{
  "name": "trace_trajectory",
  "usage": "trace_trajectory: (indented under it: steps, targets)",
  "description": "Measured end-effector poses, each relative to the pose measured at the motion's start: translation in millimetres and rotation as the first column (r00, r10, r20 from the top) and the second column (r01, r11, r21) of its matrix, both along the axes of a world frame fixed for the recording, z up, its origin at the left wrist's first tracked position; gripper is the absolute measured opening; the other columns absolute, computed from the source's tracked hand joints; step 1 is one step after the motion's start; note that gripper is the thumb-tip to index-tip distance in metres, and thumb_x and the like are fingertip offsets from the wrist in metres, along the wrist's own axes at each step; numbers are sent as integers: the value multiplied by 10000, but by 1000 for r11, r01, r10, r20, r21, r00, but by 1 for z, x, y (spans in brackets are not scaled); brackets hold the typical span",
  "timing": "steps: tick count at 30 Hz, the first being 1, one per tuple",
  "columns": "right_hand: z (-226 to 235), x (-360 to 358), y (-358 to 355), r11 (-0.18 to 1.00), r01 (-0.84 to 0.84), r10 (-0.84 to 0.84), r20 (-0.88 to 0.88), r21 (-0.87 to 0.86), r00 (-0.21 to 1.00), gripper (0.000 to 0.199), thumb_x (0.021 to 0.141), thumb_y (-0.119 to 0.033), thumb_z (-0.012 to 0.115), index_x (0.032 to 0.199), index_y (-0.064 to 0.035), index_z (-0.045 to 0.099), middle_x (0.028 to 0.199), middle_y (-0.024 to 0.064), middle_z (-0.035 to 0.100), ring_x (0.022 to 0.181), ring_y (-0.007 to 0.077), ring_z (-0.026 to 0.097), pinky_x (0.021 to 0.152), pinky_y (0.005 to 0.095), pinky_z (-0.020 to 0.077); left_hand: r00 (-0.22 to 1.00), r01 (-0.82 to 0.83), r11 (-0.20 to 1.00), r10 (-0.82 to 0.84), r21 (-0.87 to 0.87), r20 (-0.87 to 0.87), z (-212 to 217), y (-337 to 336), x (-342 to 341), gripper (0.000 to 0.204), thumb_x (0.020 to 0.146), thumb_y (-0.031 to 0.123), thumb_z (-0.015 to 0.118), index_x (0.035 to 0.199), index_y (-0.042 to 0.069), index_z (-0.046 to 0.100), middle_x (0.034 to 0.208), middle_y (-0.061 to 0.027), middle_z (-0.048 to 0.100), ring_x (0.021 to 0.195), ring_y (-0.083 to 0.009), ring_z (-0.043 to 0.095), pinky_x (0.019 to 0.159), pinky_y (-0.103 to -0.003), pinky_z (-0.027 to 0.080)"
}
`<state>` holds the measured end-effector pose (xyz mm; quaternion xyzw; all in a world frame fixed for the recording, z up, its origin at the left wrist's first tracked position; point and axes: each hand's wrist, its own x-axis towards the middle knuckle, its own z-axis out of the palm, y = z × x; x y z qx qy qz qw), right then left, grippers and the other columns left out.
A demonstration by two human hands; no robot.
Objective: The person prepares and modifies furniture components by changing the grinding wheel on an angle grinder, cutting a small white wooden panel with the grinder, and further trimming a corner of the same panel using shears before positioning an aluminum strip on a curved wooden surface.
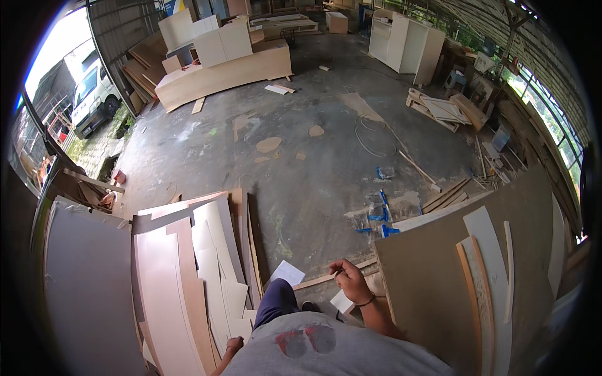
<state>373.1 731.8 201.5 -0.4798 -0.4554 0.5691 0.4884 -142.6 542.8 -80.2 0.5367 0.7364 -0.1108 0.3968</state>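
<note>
My left hand (235, 344) hangs low at my side, its fingers curled in, beside the edges of the leaning white sheets (233, 301). Nothing shows in it. My right hand (353, 283) is raised in front of my body with the fingers loosely curled and nothing visible in them; a dark band circles the wrist. Below that hand lies a white piece (342, 302) on the floor. Farther left, by my knee, is a pale sheet (288, 273). A large brown panel (433, 250) stands just right of my right forearm.
Grey panels (88, 269) stand at the left. Blue tape strips (384, 216) and a long thin stick (419, 170) lie on the concrete floor (295, 169) ahead. Cabinets (404, 47) and a long wooden counter (226, 74) are at the back. A white vehicle (94, 94) is outside.
</note>
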Motion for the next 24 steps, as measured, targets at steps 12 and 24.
trace_trajectory:
  steps: [12,24]
  targets:
    - [-209,67,292,831,301,49,600,-467,798,161,809,-139,513,882,-44,621,731,80,623,663,202,596,575,344,475,631,654,627,-761,-422,-153,51,421,35,206,788,205,563,933,140,694,952,-112,680,932,-251,653,768,-335,533]
    - [-325,178,410,471,267,559,519,-840,647,233,757,-296,619,859,-105,707,849,130,686,838,301,662,726,425,526,780,-257,912,1,318,626,117,1080,346,274,784,234,559,903,6,655,725,-70,629,691,-149,563,652,-293,451]
